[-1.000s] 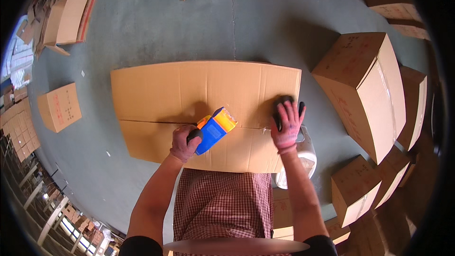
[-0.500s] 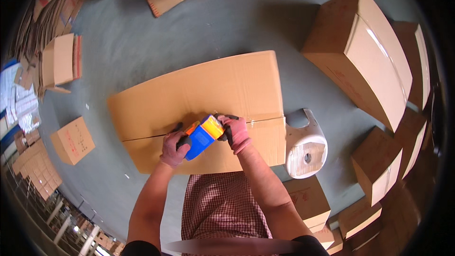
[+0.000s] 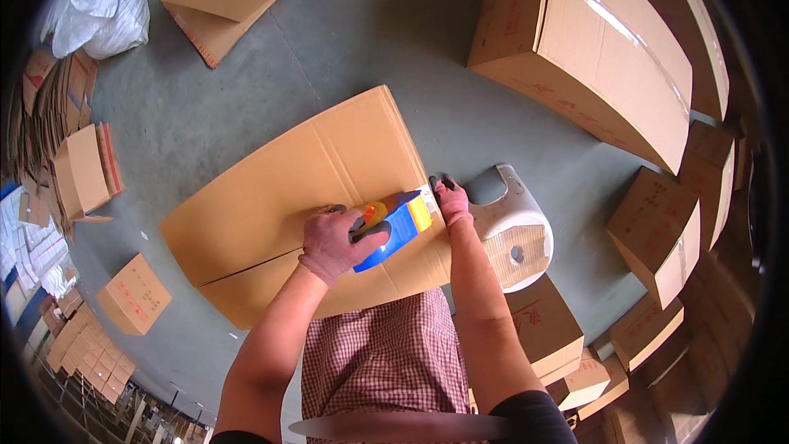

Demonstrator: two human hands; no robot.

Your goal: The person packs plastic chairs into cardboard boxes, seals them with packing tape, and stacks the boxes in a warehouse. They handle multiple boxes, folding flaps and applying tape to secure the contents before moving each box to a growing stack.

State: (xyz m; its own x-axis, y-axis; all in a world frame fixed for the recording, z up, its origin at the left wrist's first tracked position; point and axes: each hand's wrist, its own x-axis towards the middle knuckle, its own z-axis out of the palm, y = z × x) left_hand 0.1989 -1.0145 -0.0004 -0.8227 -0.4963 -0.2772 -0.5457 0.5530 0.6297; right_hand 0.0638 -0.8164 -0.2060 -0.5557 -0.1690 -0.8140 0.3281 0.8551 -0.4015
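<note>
A large brown cardboard carton lies before me, its top flaps meeting at a seam. My left hand, in a pink glove with dark fingertips, is closed round the handle of a blue and yellow tape dispenser, which is tilted low over the seam. A short shiny strip of packing tape shows between the dispenser's yellow front and the carton's right edge. There my right hand, gloved alike, has its fingers bent at the tape's end, against the edge. The tape under those fingers is hidden.
A white plastic stool stands right beside the carton. Large taped cartons and smaller ones line the right side. At left are a small carton, an open carton, flattened cardboard and white sacks.
The dispenser has moved right along the seam, in my left hand. My right hand has gone from the dispenser's front to the carton's right edge. The whole view has turned somewhat.
</note>
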